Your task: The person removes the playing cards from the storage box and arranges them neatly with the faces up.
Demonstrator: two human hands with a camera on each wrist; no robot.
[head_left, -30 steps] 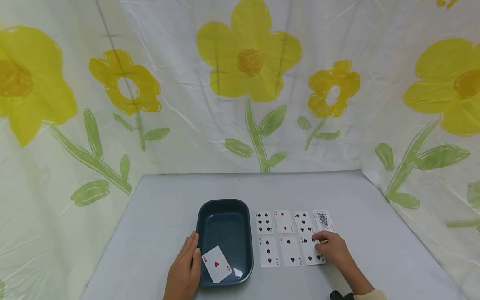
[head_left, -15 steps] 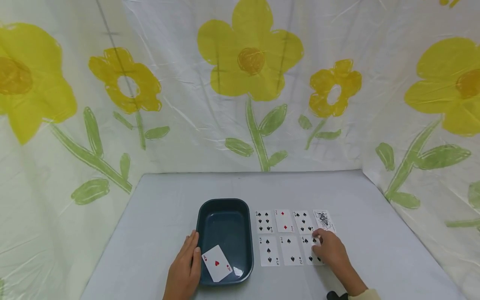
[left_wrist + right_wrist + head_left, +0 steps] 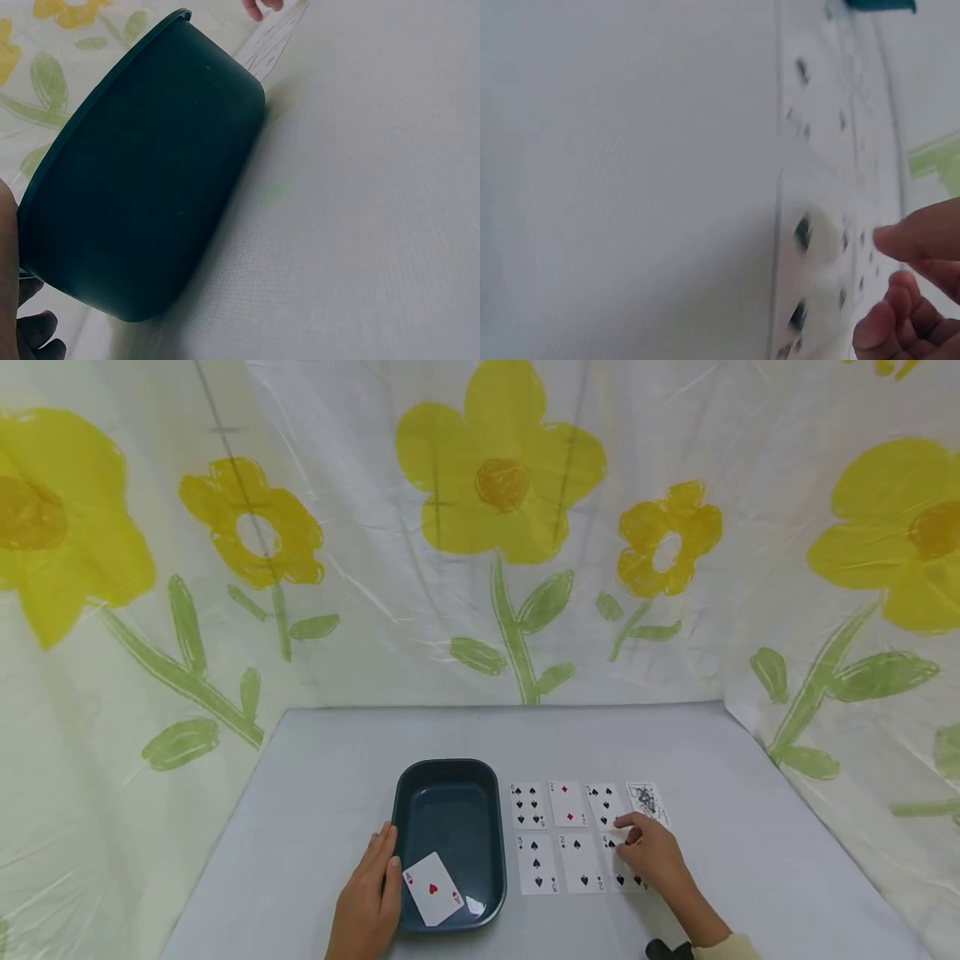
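In the head view my left hand (image 3: 367,897) rests with straight fingers along the left side of a dark blue-green tray (image 3: 450,814). An ace of hearts (image 3: 432,893) lies face up in the tray's near end. The tray's outer wall (image 3: 142,172) fills much of the left wrist view. My right hand (image 3: 654,853) hovers over the four of spades (image 3: 611,864), covering its right side. Thumb and fingertips (image 3: 892,240) stand apart with nothing between them. The five of spades (image 3: 604,802) and a joker (image 3: 647,802) lie just beyond this hand.
Beside the tray, the six of spades (image 3: 528,806) and two of diamonds (image 3: 567,803) continue the far row. The three (image 3: 537,864) and two of spades (image 3: 580,864) are in the near row. A flower-printed sheet (image 3: 375,635) hangs behind the pale table (image 3: 322,777).
My right hand has come off the four of spades' right edge and shifted slightly left, its fingers spreading a little. The left hand, the tray and the ace have not moved.
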